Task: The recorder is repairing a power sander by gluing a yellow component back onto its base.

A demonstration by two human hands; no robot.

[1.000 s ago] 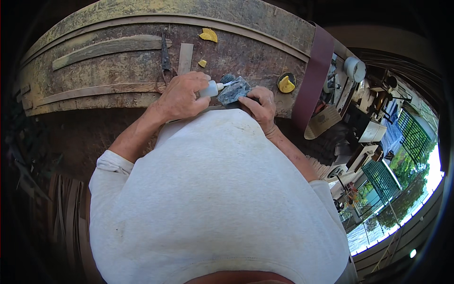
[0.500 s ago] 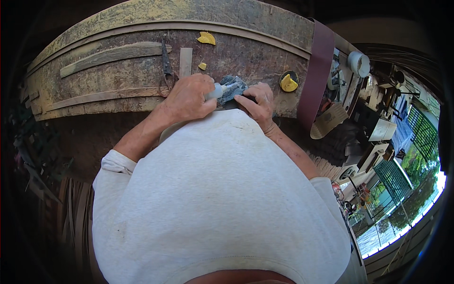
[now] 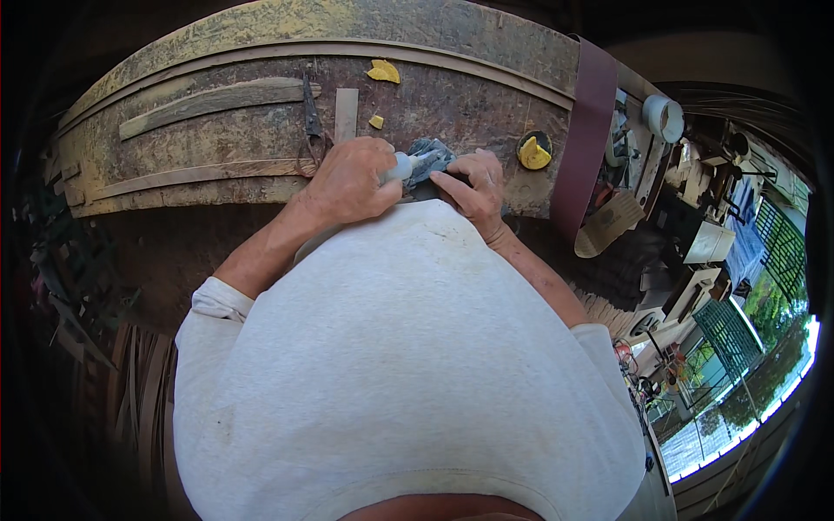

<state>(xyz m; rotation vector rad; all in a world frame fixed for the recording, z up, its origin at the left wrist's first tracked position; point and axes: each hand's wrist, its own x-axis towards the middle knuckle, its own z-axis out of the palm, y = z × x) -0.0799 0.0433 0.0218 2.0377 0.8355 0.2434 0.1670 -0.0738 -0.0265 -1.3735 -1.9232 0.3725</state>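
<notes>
My left hand is wrapped round a small pale bottle, tipped sideways with its narrow end toward the right. That end meets a crumpled, dark blue-grey piece that looks like cloth or plastic film, close to the bench's front edge. My right hand is closed at the right side of this piece, thumb and curled fingers against it. What lies under the piece and between the right fingertips is hidden. Just left of my left hand are dark shears with reddish handles. A short flat wooden piece lies behind that hand.
On the worn workbench lie long wooden strips and two yellow fragments, one larger and one small. A round dark dish holds another yellow piece. A maroon sanding belt hangs over the bench at right, near a white tub.
The whole view has shifted slightly, so the bench and its items sit a little further right. Both hands keep nearly the same grip and place.
</notes>
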